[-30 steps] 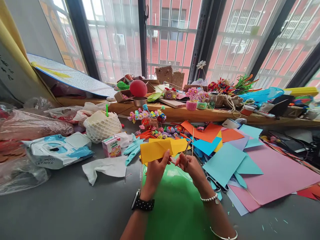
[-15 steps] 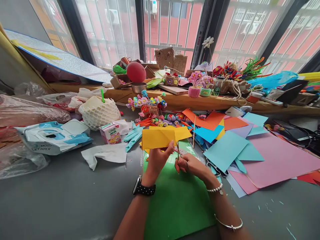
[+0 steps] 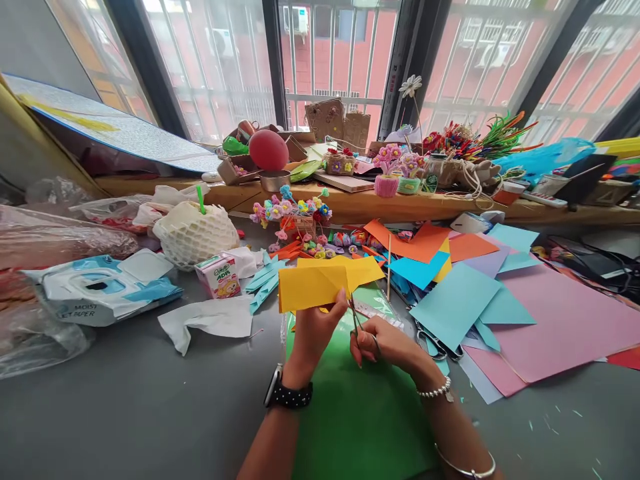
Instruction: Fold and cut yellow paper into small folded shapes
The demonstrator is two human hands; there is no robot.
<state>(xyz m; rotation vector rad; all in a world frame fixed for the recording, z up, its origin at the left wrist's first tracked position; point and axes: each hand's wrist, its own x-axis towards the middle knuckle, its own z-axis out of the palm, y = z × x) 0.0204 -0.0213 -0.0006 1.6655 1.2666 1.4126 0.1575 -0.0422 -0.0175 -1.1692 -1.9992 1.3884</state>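
Left hand (image 3: 317, 337) pinches the yellow paper (image 3: 310, 288), thumb at its right end, held up above the green sheet (image 3: 350, 420). Right hand (image 3: 387, 343) is curled round the handles of the scissors (image 3: 355, 321), blades up beside that end; contact cannot be told. Progress: paper appears doubled over, so folding looks done. No finished cut visible; cutting judged early or unstarted. Pale trimmings (image 3: 547, 422) lie on the counter (image 3: 125, 407), right.
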